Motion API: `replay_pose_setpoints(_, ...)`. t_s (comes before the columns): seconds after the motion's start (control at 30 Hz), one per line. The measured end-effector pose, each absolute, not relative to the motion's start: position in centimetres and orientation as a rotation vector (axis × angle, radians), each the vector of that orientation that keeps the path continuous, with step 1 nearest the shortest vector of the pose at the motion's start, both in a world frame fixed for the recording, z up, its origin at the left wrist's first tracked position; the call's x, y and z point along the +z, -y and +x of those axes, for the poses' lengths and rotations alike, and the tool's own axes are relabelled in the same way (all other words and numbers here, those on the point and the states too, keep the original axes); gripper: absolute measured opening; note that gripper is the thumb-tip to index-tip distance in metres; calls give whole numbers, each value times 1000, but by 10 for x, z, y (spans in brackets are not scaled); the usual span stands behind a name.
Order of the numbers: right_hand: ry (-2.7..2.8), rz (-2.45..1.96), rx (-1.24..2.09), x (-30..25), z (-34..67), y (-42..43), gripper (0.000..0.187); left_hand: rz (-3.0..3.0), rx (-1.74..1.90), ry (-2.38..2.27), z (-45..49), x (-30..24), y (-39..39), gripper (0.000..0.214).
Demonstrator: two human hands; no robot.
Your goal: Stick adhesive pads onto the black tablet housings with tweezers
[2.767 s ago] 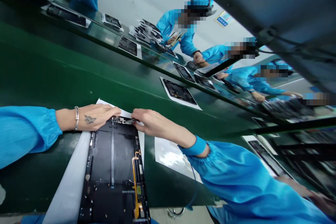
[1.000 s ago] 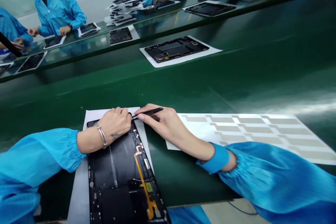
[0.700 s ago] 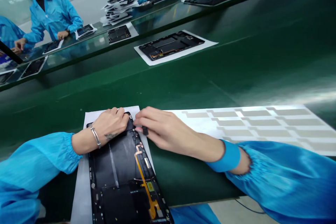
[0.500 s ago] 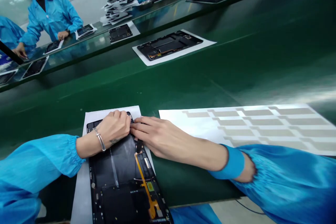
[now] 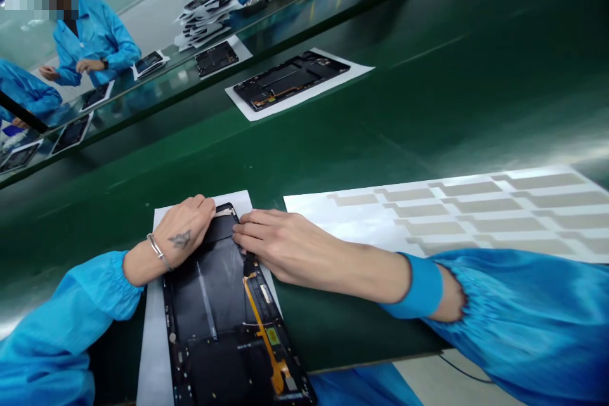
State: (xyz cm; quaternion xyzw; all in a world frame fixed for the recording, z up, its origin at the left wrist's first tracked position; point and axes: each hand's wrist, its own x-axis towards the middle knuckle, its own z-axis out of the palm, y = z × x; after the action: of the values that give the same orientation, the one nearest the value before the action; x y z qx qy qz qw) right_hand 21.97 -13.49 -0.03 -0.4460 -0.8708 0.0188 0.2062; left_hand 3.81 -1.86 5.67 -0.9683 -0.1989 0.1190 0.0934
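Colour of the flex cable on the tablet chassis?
Amber-yellow: the flex cable stands out on the black tablet chassis, best in the head view.

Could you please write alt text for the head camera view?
The left hand and right hand rest on the end of an open black tablet on white paper on a green conveyor belt, beside a sheet of beige labels.

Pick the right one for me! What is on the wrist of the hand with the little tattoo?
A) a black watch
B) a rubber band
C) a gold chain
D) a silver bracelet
D. The left hand has a thin silver bracelet around its wrist, just past the dark tattoo.
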Motion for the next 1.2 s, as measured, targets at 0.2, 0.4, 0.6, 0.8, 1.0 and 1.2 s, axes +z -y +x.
replay_pose_setpoints(0.2,2459,-1252,68,2,219,134,21,-2739,420,453,52,56,23,18)
replay_pose_setpoints(0.4,2468,-1265,76,2,219,134,21,-2682,273,391,56,37,25,20)
replay_pose_setpoints(0.6,2387,-1244,101,-4,220,136,25,-3011,-341,668,32,19,11,19)
replay_pose_setpoints(0.8,2355,-1215,101,-6,222,137,29,-3118,-270,701,34,26,19,16)
replay_pose_setpoints(1.0,2358,-1176,51,-6,225,140,31,-2989,60,722,59,26,23,16)
replay_pose_setpoints(1.2,2253,-1213,240,-5,230,146,30,-3365,-574,1124,49,9,16,16)
